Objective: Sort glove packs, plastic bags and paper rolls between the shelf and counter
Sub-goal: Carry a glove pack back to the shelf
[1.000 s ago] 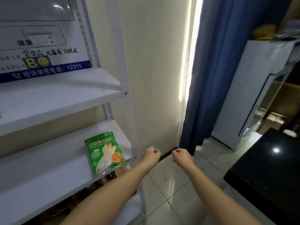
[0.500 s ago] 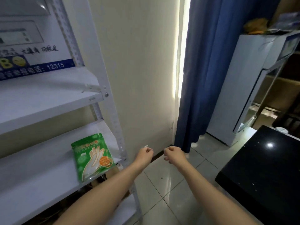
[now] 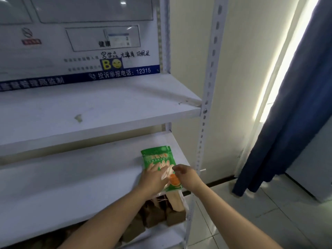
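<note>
The white shelf (image 3: 71, 186) has only one task thing on it that I can see. A green glove pack (image 3: 156, 157) lies flat at the right front corner of the lower board, and its near end pokes over the edge. I see no plastic bags or paper rolls sorted anywhere, so I think a lot is left to do.

The left hand (image 3: 152, 178) lies flat on the pack with straight fingers. Its grip is open and holds nothing. The right hand (image 3: 187, 176) is at the pack's right side with bent fingers. It is blurry, so I can't tell if its grip has the pack.

The counter is out of sight. Under the board, brown bags (image 3: 154, 214) and a pale long thing (image 3: 175, 202) sit in the dark. It may be a roll, but I can't tell.
</note>
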`<action>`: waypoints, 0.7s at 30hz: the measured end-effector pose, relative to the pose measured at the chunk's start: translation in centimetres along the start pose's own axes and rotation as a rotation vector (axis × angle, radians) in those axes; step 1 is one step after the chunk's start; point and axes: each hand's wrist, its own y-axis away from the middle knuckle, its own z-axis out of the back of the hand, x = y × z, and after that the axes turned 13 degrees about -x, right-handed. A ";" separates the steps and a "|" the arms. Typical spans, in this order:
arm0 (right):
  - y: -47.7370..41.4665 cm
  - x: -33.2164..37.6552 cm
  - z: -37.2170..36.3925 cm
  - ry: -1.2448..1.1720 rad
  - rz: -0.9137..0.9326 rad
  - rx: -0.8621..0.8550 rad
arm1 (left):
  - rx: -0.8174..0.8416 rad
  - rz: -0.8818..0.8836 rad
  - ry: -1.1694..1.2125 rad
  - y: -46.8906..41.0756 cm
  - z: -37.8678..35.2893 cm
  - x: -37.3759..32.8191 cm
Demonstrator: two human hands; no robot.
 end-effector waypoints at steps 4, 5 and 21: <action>-1.5 1.3 -3.1 0.191 0.053 0.016 | 0.045 -0.061 -0.112 0.4 -0.7 2.7; -1.8 1.4 -3.7 0.257 0.098 0.019 | 0.040 -0.065 -0.115 0.5 -0.8 3.2; -2.3 2.5 -12.1 0.627 0.305 0.083 | 0.115 0.082 -0.050 6.4 0.9 14.9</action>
